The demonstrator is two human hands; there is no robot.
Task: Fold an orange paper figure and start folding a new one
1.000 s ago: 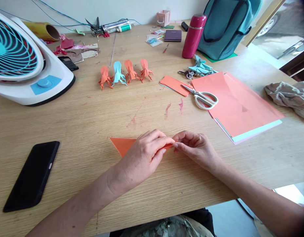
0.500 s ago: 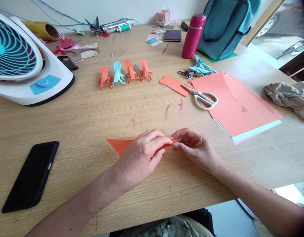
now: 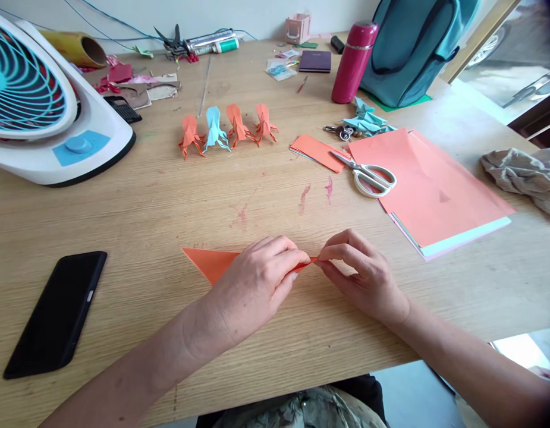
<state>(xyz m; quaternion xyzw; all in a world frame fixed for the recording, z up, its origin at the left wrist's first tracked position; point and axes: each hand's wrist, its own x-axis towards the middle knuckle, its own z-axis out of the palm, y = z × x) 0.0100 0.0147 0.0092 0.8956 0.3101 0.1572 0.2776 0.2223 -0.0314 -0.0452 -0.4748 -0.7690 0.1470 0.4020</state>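
Observation:
A folded sheet of orange paper (image 3: 211, 261) lies on the wooden table in front of me, its pointed left corner showing. My left hand (image 3: 263, 270) is closed over its middle and hides much of it. At the paper's right tip, the thumb and fingers of my right hand (image 3: 361, 267) pinch the narrow end. Beyond my hands stands a row of several folded paper figures, orange ones and a light blue figure (image 3: 216, 128).
Scissors (image 3: 368, 177) rest across orange strips (image 3: 317, 151) and a stack of coloured paper (image 3: 444, 190) at right. A black phone (image 3: 56, 315) lies at left, below a fan (image 3: 65, 131). Behind are a pink flask (image 3: 354, 62) and a teal bag (image 3: 412, 53).
My right hand has closed from a loose curl into a pinch on the paper's right tip. The paper has shifted slightly left under my left hand.

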